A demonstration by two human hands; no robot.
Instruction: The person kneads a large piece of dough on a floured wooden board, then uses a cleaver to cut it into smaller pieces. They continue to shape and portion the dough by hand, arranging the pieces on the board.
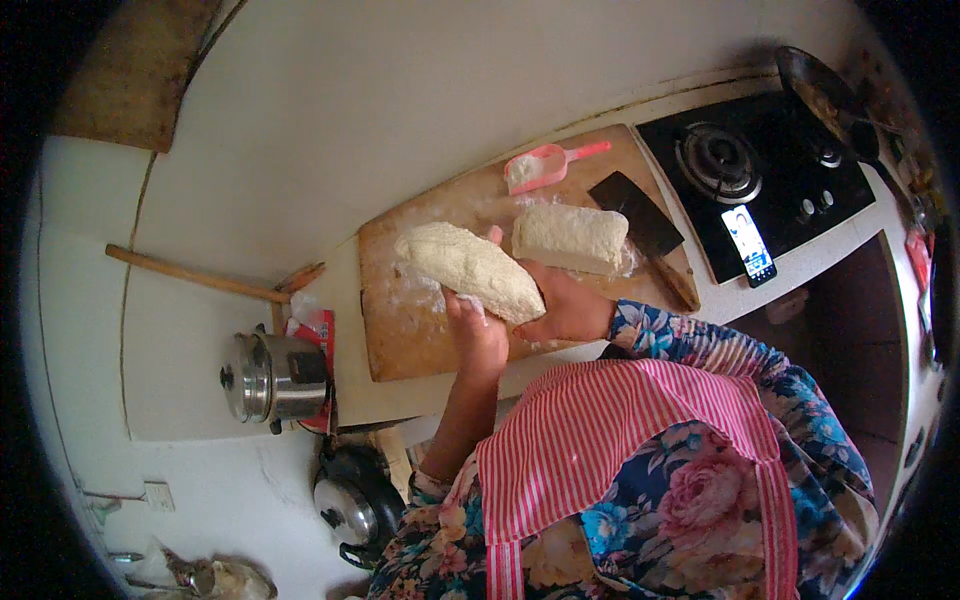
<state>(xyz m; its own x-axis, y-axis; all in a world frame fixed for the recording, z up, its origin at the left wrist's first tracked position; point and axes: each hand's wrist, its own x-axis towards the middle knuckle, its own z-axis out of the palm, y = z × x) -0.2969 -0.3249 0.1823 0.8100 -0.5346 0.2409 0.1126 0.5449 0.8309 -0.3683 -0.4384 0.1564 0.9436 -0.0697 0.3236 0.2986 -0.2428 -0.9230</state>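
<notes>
Between my two hands is a long, rough-surfaced piece of dough [472,266], held above a wooden board [405,352]. My left hand [480,330] supports it from beneath, near its middle. At its right end, my right hand [566,300] wraps around it, with part of the fingers hidden behind the dough. A second, blocky log of dough [570,236] lies on the board just beyond my right hand. To the right of that log rests a cleaver with a dark blade [637,214] and a wooden handle [675,285]. Dry flour is scattered over the board.
A pink scoop [551,165] holding flour lies at the board's back edge. On the right are a black gas hob [750,150], a lit phone [748,244] and a wok [817,86]. Leftward stand a steel pot [281,375] and a lidded black cooker [356,506].
</notes>
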